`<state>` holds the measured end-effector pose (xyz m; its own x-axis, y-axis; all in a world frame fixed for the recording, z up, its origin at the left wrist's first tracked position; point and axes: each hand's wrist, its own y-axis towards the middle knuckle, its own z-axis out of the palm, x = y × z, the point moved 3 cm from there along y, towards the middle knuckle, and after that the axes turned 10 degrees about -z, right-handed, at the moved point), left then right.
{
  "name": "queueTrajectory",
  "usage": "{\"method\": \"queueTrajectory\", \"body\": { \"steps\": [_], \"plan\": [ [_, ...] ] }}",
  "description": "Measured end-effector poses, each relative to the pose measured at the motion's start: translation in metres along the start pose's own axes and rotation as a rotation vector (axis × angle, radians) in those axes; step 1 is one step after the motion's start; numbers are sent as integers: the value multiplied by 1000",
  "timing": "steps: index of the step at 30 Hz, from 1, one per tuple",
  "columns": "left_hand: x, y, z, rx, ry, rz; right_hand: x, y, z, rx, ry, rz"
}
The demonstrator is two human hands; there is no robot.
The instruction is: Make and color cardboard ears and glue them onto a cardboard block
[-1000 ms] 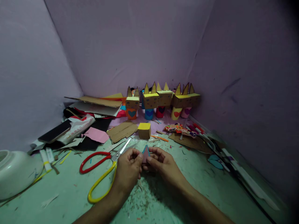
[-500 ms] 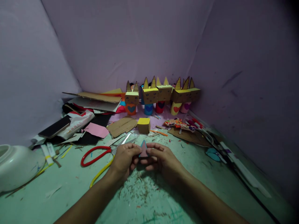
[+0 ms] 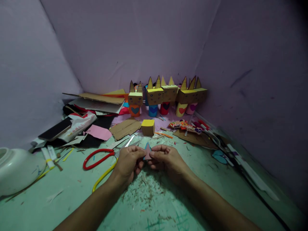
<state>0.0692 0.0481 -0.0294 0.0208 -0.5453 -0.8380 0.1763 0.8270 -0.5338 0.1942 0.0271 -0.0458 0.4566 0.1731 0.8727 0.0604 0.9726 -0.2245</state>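
Between both hands, just above the green tabletop, I hold a small pointed paper piece [image 3: 147,153], pinkish in the middle with a blue edge, tip upward. My left hand [image 3: 131,162] pinches its left side between thumb and fingers. From the right, my right hand [image 3: 165,158] grips the other side the same way. Close to my left wrist lie scissors [image 3: 99,158] with one red and one yellow handle, their blades partly behind the hand. Straight ahead sits a small cardboard box [image 3: 148,128] with a yellow top.
Box-headed cardboard figures [image 3: 155,98] with pointed ears line the back wall. Cardboard and paper sheets [image 3: 98,99] pile up at the left, with a white pot [image 3: 21,173] nearer. Patterned fabric [image 3: 185,126] and a black cable [image 3: 252,189] lie at the right. Scraps [image 3: 149,189] litter the tabletop.
The paper piece shows slightly less height now, and the fingers have shifted a little around it. Both hands stay nearly in place; the view has moved slightly.
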Motion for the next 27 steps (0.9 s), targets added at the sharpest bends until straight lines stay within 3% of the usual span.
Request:
{"method": "queueTrajectory", "body": {
  "steps": [14, 19, 22, 27],
  "plan": [
    [1, -2, 1, 12, 16, 41, 1, 0, -3, 10, 9, -25],
    [-7, -12, 1, 4, 133, 203, 4, 0, -5, 96, -39, -184],
    [-12, -18, 3, 49, 173, 278, 4, -2, -6, 97, -81, -185],
    [-11, -19, 2, 28, 275, 343, 6, -4, -6, 117, -136, -172]
  ]
}}
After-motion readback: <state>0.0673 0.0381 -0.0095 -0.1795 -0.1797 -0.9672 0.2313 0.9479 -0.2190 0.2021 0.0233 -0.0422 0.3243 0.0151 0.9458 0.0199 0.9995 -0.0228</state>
